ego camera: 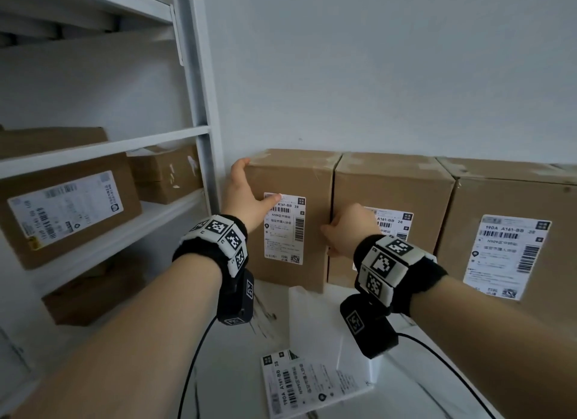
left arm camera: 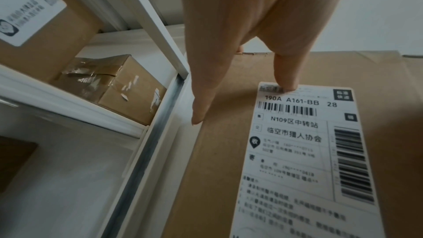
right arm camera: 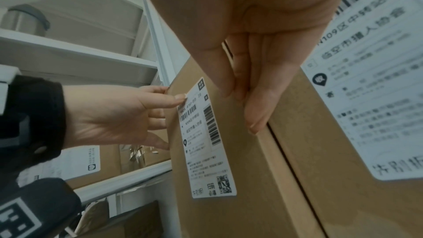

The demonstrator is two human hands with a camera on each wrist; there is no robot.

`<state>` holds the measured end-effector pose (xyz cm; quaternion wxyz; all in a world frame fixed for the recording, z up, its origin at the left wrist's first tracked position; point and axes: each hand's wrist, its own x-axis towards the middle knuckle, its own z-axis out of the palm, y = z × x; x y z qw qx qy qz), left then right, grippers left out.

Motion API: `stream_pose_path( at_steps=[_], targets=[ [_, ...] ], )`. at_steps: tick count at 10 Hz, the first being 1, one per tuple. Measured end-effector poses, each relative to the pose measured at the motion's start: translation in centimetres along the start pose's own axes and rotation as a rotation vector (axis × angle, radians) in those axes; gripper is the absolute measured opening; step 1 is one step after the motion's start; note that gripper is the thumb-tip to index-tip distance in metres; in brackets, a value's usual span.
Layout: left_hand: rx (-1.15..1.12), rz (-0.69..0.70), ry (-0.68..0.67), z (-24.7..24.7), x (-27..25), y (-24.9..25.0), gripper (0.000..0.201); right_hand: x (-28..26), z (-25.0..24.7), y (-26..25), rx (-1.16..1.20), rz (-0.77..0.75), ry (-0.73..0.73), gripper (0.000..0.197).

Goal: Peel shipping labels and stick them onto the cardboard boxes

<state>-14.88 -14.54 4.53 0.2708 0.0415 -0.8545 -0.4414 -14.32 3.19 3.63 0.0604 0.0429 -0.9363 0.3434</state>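
Three brown cardboard boxes stand in a row against the wall. On the front of the leftmost box (ego camera: 290, 175) (left arm camera: 217, 169) (right arm camera: 251, 187) sits a white shipping label (ego camera: 284, 228) (left arm camera: 304, 151) (right arm camera: 206, 137). My left hand (ego camera: 249, 190) (right arm camera: 128, 115) lies at this box's left edge. Its thumb (left arm camera: 286, 71) presses the label's top left corner and its straight fingers reach along the box's left side. My right hand (ego camera: 346, 231) (right arm camera: 247, 100) rests with straight, closed fingers on the box's right edge, at the gap to the middle box (ego camera: 390, 190).
The middle box and the right box (ego camera: 512, 200) each carry a label. A loose label sheet (ego camera: 299, 384) and white backing paper (ego camera: 324, 318) lie on the table in front. A white shelf rack (ego camera: 199, 131) with more labelled boxes (ego camera: 68, 209) stands close on the left.
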Motion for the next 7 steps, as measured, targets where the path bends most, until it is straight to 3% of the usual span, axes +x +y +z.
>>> stream_pose_path(
  at_steps=[3,5,7],
  targets=[
    [0.126,-0.017,0.005,0.1,-1.9,1.1,0.100,-1.2,-1.5,0.1,0.086,0.012,-0.019,0.024],
    [0.409,0.089,0.031,0.0,-4.0,3.4,0.086,-3.0,-3.3,0.8,0.102,-0.011,0.001,0.023],
    [0.504,0.306,-0.013,0.7,-6.2,7.4,0.060,-5.1,-7.2,2.4,-0.013,-0.020,0.073,0.026]
  ],
)
